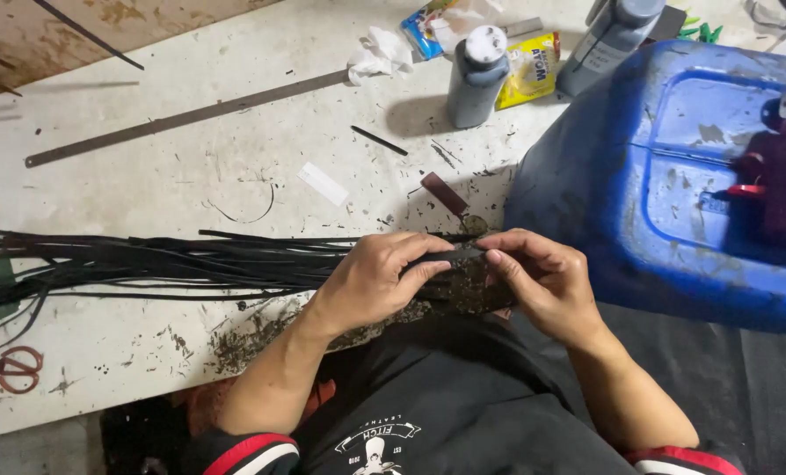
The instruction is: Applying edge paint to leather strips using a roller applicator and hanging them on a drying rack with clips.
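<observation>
A bundle of long thin black strips (147, 261) lies across the white worktable (173, 167), running from the left edge to my hands. My left hand (377, 280) grips the bundle's right end from above, fingers curled over it. My right hand (541, 280) pinches the same dark end piece (463, 264) between thumb and fingers, just right of the left hand. Both hands sit at the table's near edge, over a patch of dark scraps. What lies under my palms is hidden.
A large blue plastic container (674, 185) fills the right side. A long metal ruler (182, 119) lies diagonally at the back. Two grey bottles (478, 75) and packets stand at the far edge. Red-handled scissors (10, 368) lie at the left front.
</observation>
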